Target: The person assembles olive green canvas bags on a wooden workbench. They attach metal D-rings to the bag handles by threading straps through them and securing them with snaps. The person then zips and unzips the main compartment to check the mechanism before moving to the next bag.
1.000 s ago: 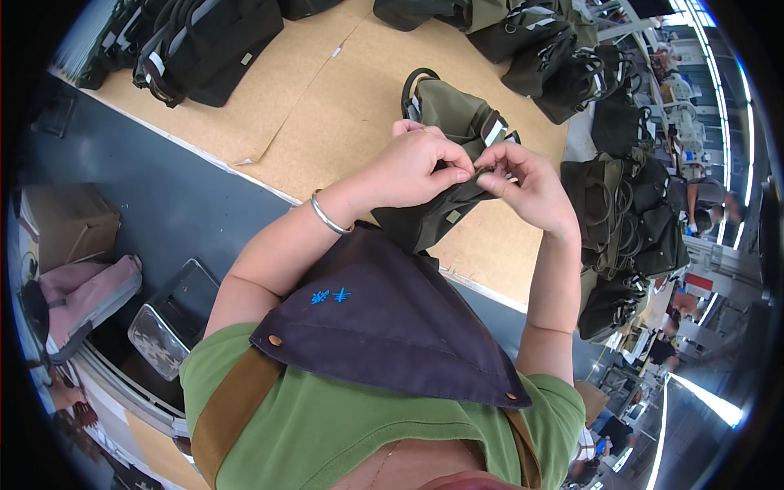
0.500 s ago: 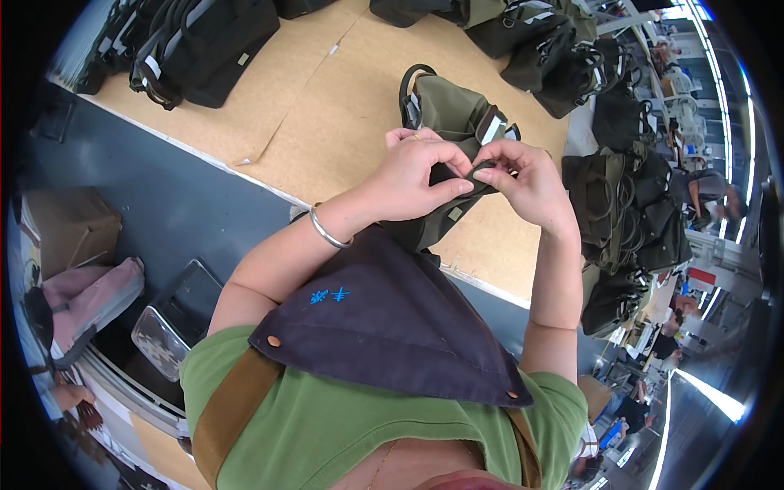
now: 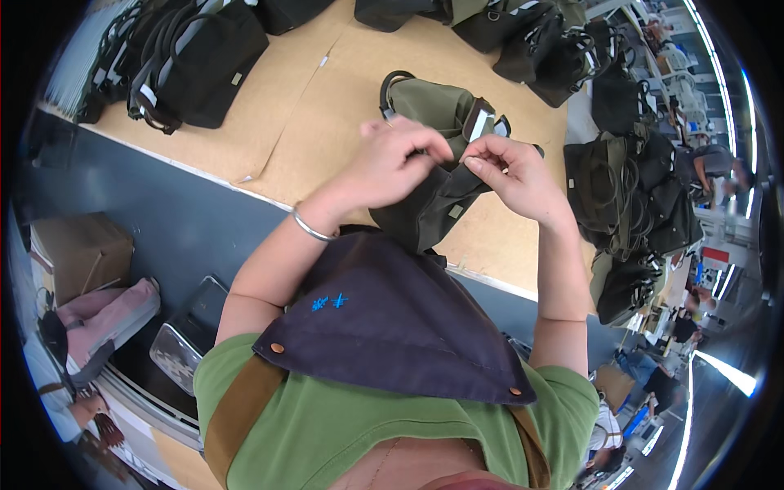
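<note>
Left hand (image 3: 390,166): clenched on the olive bag (image 3: 441,163), frame centre.
Right hand (image 3: 513,178): bag's top edge is pinched, apparently a small fitting.
Table (image 3: 294,122): cardboard-covered.

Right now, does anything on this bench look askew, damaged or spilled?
Nothing stands out. Both hands, left hand and right hand, pinch the top edge of an olive bag on the cardboard-covered table. Other dark bags lie in loose piles; no tears or spills visible.
</note>
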Demonstrator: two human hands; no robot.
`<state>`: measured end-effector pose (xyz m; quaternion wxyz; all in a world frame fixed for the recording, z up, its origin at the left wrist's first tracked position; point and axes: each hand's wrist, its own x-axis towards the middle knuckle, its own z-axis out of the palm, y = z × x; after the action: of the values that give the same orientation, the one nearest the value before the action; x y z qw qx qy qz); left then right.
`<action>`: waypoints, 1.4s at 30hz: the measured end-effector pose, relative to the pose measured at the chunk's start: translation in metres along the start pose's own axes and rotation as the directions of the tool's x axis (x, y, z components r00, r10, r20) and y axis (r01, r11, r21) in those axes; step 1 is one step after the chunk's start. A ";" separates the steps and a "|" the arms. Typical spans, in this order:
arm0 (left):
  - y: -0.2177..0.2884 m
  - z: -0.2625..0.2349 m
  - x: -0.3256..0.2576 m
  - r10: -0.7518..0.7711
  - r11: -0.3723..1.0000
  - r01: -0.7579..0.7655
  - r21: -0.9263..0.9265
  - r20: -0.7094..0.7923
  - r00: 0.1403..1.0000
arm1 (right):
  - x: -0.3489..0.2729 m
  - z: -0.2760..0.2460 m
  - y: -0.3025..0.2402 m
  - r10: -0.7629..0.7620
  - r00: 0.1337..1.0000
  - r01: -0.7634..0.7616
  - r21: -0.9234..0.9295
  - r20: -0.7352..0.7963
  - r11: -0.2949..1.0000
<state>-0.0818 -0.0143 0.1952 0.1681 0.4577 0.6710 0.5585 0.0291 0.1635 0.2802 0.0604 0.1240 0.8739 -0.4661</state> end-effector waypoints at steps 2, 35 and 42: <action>-0.004 -0.026 0.008 0.005 0.946 -0.005 0.324 0.000 1.000 | -0.003 -0.003 -0.008 -0.086 0.995 0.094 -0.159 0.057 0.983; 0.016 0.027 0.032 0.393 0.643 -0.465 0.608 0.259 0.882 | -0.010 0.063 0.095 -0.046 0.943 0.053 0.012 -0.329 0.999; 0.006 0.029 0.024 0.323 0.644 -0.557 0.524 0.474 0.819 | 0.008 0.058 0.094 -0.101 0.917 0.021 -0.206 -0.385 0.978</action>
<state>-0.0707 0.0216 0.1980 -0.0300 0.7264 0.6466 0.2308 0.0465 0.1663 0.1710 -0.1191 0.1809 0.9136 -0.3442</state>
